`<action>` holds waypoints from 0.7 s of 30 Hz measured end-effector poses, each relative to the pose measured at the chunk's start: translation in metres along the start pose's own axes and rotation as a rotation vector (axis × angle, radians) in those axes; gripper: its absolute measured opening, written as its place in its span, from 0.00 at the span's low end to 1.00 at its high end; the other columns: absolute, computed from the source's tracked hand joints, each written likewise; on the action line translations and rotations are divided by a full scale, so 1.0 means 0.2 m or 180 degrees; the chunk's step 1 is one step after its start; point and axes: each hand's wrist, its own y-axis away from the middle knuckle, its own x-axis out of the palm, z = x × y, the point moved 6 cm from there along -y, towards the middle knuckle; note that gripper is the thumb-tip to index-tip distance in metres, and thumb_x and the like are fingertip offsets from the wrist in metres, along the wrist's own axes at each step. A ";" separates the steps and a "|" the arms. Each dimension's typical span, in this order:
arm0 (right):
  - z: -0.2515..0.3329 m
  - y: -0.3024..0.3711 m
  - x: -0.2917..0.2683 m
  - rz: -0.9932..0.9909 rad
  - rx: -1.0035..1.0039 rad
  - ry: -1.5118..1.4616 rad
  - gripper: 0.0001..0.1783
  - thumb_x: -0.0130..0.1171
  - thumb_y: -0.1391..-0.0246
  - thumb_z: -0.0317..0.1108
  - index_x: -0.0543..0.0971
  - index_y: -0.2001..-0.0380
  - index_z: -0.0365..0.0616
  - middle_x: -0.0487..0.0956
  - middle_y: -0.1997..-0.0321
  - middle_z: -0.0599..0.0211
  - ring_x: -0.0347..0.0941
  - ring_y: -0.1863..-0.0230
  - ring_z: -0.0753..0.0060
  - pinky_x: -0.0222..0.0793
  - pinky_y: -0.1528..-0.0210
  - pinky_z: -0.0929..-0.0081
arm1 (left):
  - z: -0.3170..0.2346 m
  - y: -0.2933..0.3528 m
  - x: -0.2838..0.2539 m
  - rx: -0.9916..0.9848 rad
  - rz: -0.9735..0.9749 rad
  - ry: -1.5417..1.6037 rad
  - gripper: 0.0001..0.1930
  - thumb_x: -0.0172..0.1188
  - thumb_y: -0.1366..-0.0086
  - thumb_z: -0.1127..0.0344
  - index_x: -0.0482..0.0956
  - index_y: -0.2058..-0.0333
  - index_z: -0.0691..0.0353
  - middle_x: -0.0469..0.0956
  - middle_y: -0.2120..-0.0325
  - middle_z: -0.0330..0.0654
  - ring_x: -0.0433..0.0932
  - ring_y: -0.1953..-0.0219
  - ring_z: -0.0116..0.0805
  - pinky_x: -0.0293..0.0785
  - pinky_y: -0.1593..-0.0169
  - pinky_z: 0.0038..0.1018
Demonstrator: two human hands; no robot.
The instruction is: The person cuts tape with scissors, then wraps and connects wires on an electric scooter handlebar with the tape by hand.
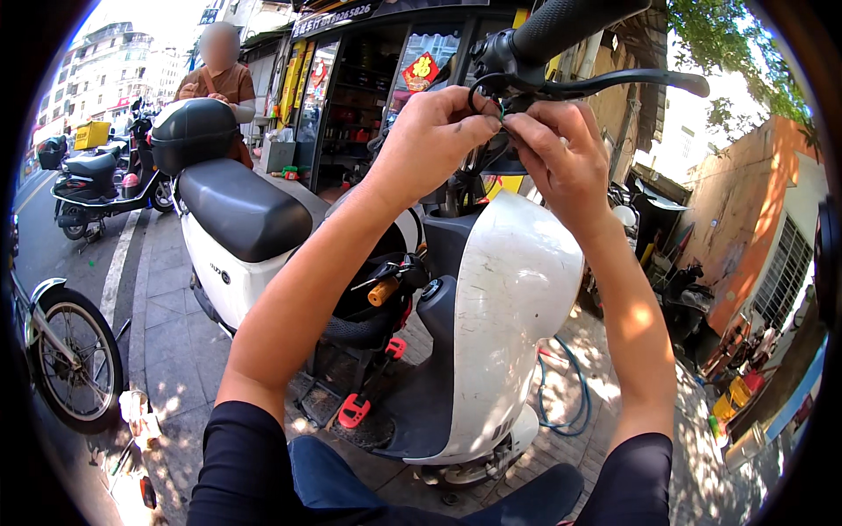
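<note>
Both my hands are raised to the underside of a scooter's handlebar, by the black brake lever (627, 83) and the black rubber grip (574, 24). My left hand (443, 131) is closed in a pinch on a thin wire (501, 109) with a bit of green on it. Facing it, my right hand (561, 153) pinches at the same wire, thumb and forefinger together. Fingers cover most of the wire and its ends. Below them stands the scooter's scuffed white front panel (517, 263), its dark footboard (417, 425) low down.
The scooter's black seat (246, 210) and top box (195, 133) are at left, with a person (224, 79) behind them. A motorbike wheel (74, 359) is at far left. Red-handled tools (354, 410) lie by the footboard. A blue-green hose (583, 399) coils on the paving.
</note>
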 end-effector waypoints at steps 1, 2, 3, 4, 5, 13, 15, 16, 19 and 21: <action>-0.01 -0.02 0.00 0.0046 -0.0143 0.0079 0.18 0.67 0.63 0.26 0.80 0.64 0.55 0.74 0.64 0.76 0.72 0.63 0.69 0.74 0.67 0.72 | 0.00 0.00 0.00 -0.0046 0.0028 0.0029 0.07 0.59 0.39 0.70 0.79 0.64 0.68 0.77 0.71 0.34 0.72 0.68 0.19 0.69 0.58 0.17; -0.02 -0.03 -0.01 0.0051 -0.0151 0.0070 0.18 0.67 0.63 0.26 0.80 0.64 0.55 0.74 0.64 0.76 0.72 0.63 0.69 0.74 0.67 0.72 | -0.01 0.01 0.00 -0.0047 0.0016 0.0032 0.07 0.59 0.39 0.70 0.79 0.64 0.68 0.77 0.71 0.34 0.72 0.68 0.19 0.69 0.58 0.17; -0.02 -0.05 -0.02 0.0190 -0.0295 0.0132 0.17 0.67 0.63 0.27 0.80 0.65 0.55 0.73 0.65 0.76 0.72 0.63 0.69 0.74 0.67 0.72 | -0.01 0.01 -0.01 -0.0036 -0.0002 -0.0046 0.07 0.59 0.39 0.70 0.79 0.64 0.67 0.77 0.71 0.34 0.72 0.67 0.19 0.69 0.58 0.17; -0.01 -0.06 -0.02 0.0328 -0.0438 0.0195 0.16 0.67 0.63 0.28 0.80 0.66 0.55 0.73 0.65 0.76 0.72 0.64 0.69 0.74 0.67 0.73 | -0.02 0.00 -0.01 -0.0024 -0.0018 -0.0126 0.08 0.59 0.39 0.69 0.79 0.64 0.67 0.77 0.71 0.34 0.72 0.67 0.18 0.68 0.58 0.17; -0.02 -0.07 -0.02 0.0330 -0.0443 0.0188 0.16 0.67 0.63 0.28 0.80 0.66 0.55 0.73 0.65 0.76 0.72 0.64 0.69 0.74 0.67 0.73 | -0.02 0.01 -0.01 -0.0027 -0.0027 -0.0125 0.08 0.59 0.39 0.69 0.79 0.64 0.67 0.77 0.71 0.34 0.72 0.67 0.18 0.68 0.58 0.17; 0.00 -0.10 -0.03 0.0404 -0.0685 0.0144 0.12 0.66 0.63 0.29 0.79 0.69 0.49 0.74 0.67 0.75 0.72 0.66 0.69 0.73 0.67 0.71 | -0.04 0.01 0.00 0.0060 -0.0105 -0.0515 0.07 0.59 0.40 0.70 0.79 0.67 0.68 0.77 0.72 0.33 0.72 0.68 0.19 0.69 0.57 0.18; 0.00 -0.10 -0.03 0.0383 -0.0496 0.0037 0.11 0.66 0.61 0.29 0.79 0.70 0.48 0.74 0.68 0.73 0.72 0.66 0.67 0.72 0.67 0.72 | -0.04 0.00 0.00 0.0078 -0.0107 -0.0478 0.07 0.59 0.40 0.70 0.79 0.67 0.67 0.77 0.72 0.33 0.71 0.68 0.19 0.69 0.58 0.18; 0.00 -0.09 -0.03 0.0351 -0.0298 -0.0074 0.09 0.66 0.59 0.28 0.79 0.70 0.47 0.74 0.70 0.72 0.72 0.67 0.66 0.71 0.67 0.73 | -0.03 0.01 0.00 0.0093 -0.0105 -0.0455 0.07 0.59 0.40 0.70 0.79 0.67 0.67 0.77 0.73 0.33 0.71 0.69 0.19 0.69 0.59 0.19; -0.04 -0.01 0.03 0.0325 0.1494 -0.1101 0.05 0.63 0.53 0.30 0.79 0.71 0.45 0.73 0.74 0.71 0.70 0.70 0.70 0.66 0.70 0.77 | -0.03 0.02 0.00 0.0104 -0.0066 -0.0625 0.07 0.58 0.41 0.70 0.80 0.66 0.68 0.76 0.73 0.34 0.72 0.69 0.19 0.69 0.59 0.20; -0.08 0.08 0.10 0.0167 0.3016 -0.2327 0.04 0.61 0.50 0.32 0.79 0.71 0.44 0.72 0.75 0.71 0.68 0.72 0.73 0.64 0.71 0.78 | -0.06 0.03 0.01 0.0349 -0.0158 -0.0915 0.07 0.58 0.41 0.70 0.80 0.66 0.68 0.76 0.73 0.35 0.72 0.69 0.20 0.69 0.60 0.20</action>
